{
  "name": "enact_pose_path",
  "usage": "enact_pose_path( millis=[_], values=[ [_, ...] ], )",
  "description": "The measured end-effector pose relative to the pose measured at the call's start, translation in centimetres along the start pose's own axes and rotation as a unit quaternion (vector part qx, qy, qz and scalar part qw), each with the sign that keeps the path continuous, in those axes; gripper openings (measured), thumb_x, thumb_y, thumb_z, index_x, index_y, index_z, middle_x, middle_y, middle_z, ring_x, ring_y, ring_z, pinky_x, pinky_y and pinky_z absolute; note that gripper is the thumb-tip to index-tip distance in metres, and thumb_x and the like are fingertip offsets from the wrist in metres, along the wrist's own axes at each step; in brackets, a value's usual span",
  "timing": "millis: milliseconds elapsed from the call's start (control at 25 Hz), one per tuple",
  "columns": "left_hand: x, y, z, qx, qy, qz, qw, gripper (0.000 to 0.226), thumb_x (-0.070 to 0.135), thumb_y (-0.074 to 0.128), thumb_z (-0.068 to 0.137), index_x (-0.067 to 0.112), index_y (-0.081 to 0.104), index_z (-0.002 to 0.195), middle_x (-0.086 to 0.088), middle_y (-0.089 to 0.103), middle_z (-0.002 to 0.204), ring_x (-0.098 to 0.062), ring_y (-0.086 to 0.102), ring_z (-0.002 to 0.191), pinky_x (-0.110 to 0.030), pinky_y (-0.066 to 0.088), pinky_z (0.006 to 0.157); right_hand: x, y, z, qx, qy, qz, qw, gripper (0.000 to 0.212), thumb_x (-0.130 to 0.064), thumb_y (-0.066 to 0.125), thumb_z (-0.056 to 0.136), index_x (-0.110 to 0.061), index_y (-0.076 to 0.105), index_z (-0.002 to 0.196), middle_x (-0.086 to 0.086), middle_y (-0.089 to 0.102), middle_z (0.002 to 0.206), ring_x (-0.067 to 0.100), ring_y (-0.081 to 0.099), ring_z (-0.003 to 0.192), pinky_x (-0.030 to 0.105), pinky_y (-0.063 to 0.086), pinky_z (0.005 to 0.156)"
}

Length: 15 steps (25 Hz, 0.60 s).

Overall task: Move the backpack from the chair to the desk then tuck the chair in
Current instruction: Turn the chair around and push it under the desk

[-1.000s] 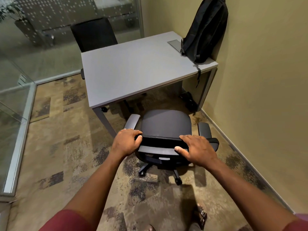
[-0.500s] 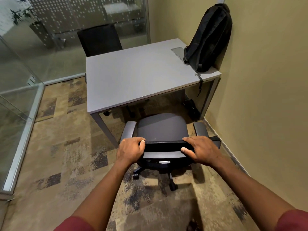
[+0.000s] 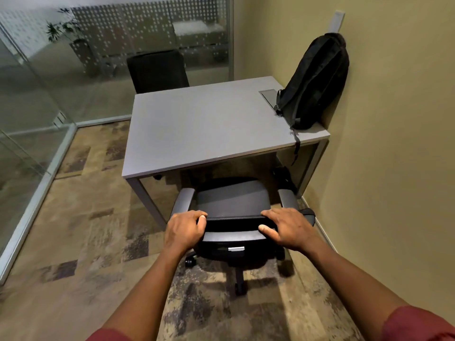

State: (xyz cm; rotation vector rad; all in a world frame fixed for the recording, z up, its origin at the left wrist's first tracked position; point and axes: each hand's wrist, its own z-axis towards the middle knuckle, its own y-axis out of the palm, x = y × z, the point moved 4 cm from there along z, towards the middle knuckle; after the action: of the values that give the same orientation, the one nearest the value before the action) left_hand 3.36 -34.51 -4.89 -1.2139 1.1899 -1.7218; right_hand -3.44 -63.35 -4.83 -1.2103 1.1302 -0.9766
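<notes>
A black backpack (image 3: pixel 314 82) stands upright on the right rear part of the grey desk (image 3: pixel 197 126), leaning against the wall, one strap hanging over the desk's front edge. A black office chair (image 3: pixel 231 200) on castors faces the desk, the front of its seat just under the desk edge. My left hand (image 3: pixel 183 230) grips the left end of the chair's backrest top. My right hand (image 3: pixel 288 227) grips the right end of the same backrest.
A beige wall runs close along the right side of the chair and desk. A second black chair (image 3: pixel 157 71) stands behind the desk. Glass partitions (image 3: pixel 32 124) close the left and rear. Patterned carpet covers the floor at left.
The chair has rolled forward toward the desk with both hands on its backrest, so its seat front now reaches under the desk edge. The view has moved closer to the desk.
</notes>
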Motion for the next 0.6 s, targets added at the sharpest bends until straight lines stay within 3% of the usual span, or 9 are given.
enact_pose_path(
  millis=[600],
  values=[
    [2.8, 1.9, 7.3, 0.029, -0.036, 0.002, 0.999, 0.042, 0.04, 0.037, 0.09, 0.031, 0.075, 0.107, 0.007, 0.076, 0.106, -0.017, 0.069, 0.094, -0.033, 0.048, 0.084, 7.1, -1.0, 7.3, 0.008, -0.043, -0.011, 0.999, 0.069, -0.07, 0.026, 0.091, -0.025, 0.056, 0.134, -0.004, 0.067, 0.12, 0.018, 0.061, 0.107, 0.037, 0.044, 0.089]
  ],
)
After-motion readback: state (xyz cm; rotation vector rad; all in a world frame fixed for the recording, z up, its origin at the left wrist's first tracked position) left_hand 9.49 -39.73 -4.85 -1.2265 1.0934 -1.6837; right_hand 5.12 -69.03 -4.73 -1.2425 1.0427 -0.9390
